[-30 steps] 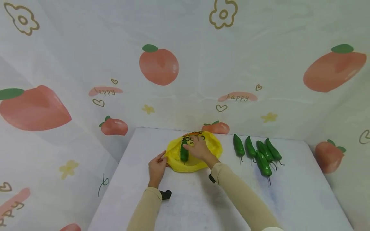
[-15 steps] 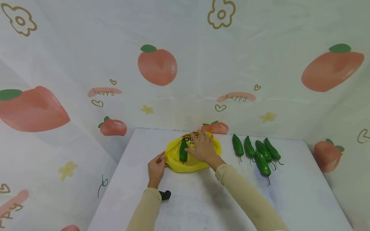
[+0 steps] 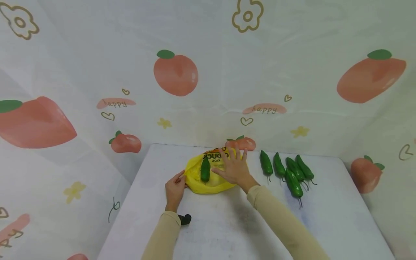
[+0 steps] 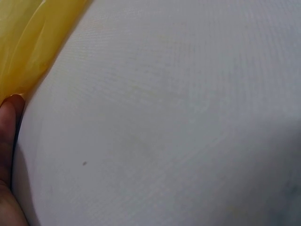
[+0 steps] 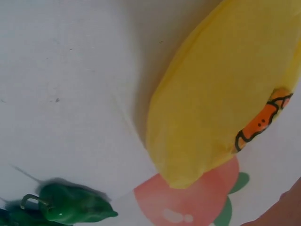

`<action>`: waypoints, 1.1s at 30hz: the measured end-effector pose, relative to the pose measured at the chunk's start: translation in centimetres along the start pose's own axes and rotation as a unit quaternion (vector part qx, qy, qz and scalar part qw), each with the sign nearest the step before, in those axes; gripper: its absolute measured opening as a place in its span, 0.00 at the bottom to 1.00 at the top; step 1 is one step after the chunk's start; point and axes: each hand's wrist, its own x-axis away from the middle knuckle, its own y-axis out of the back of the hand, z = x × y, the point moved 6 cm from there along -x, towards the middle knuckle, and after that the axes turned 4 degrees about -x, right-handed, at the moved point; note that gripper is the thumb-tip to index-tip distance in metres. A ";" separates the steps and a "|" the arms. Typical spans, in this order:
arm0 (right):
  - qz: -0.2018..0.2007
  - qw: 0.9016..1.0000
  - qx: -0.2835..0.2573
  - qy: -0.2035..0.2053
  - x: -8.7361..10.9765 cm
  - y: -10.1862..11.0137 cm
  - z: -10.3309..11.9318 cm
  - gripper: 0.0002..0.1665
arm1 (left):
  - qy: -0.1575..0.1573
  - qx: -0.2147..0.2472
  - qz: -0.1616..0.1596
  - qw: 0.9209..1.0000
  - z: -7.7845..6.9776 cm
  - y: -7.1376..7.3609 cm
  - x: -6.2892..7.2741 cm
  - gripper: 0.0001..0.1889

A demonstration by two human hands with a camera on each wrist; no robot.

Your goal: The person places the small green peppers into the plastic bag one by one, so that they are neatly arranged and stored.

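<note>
A thin yellow bag (image 3: 212, 189) with mirrored dark lettering lies spread near the back of the table, its mouth facing me. One green chili pepper (image 3: 205, 172) rests inside it, left of the lettering. My left hand (image 3: 174, 190) pinches the bag's left edge; in the left wrist view its fingers (image 4: 6, 136) meet the yellow film (image 4: 35, 40). Over the bag's right part, my right hand (image 3: 236, 169) is spread with straight fingers and holds nothing; whether it touches the bag I cannot tell. An orange print (image 5: 261, 120) shows on the bag in the right wrist view.
Several green chili peppers (image 3: 294, 183) lie to the right of the bag, stems toward me. A printed white cloth wall (image 3: 208, 119) rises behind the white table (image 3: 214, 227). A dark object (image 3: 185, 219) sits by the left wrist.
My right hand has moved right, away from the pepper in the bag, and its fingers have spread, uncovering more lettering. The left hand keeps its hold on the bag's edge.
</note>
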 end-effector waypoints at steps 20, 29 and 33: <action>0.003 0.999 -0.017 -0.052 1.5 -0.2 -4.9 0.56 | -0.001 -0.005 0.001 1.000 -0.2 0.2 0.1 0.15; 0.013 0.996 -0.037 -0.076 2.2 -0.4 -7.1 0.56 | -0.006 -0.013 0.002 1.000 -0.1 0.1 0.1 0.16; 0.009 0.996 -0.037 -0.082 2.6 -0.3 -7.9 0.55 | -0.019 -0.014 -0.002 1.000 -0.2 0.2 0.1 0.15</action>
